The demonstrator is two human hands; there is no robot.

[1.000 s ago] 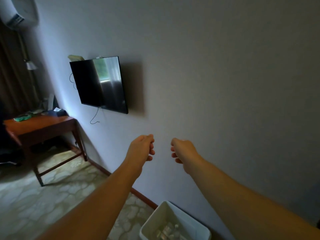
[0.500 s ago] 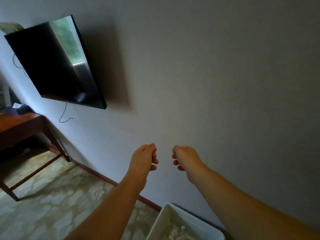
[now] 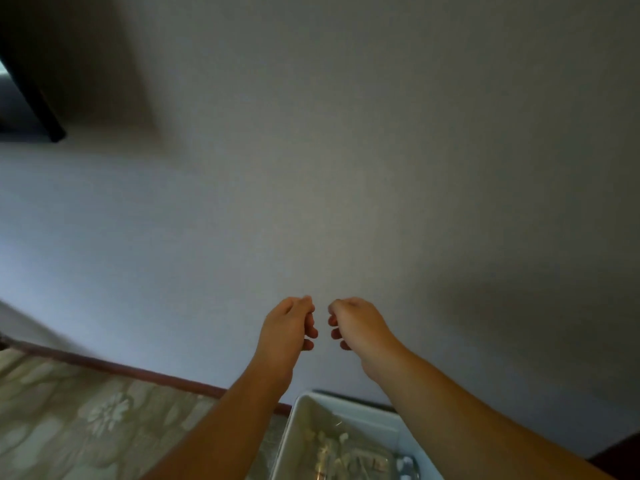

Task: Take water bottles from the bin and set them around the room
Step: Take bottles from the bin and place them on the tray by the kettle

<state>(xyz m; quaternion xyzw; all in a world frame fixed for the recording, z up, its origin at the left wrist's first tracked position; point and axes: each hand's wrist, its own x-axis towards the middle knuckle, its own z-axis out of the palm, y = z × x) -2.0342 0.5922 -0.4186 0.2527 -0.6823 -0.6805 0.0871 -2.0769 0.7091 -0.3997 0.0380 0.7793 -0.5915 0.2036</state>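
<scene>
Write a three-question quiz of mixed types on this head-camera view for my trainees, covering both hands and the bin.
1. True or false: the left hand is holding a clear plastic water bottle.
2. Multiple choice: where does the white rectangular plastic bin stand? A) on a wooden table B) on the patterned floor against the grey wall C) on a bed
3. Fill in: the right hand has its fingers ____ and holds nothing.

Key
1. False: both hands are held out above the bin with nothing in them.
2. B
3. curled
</scene>
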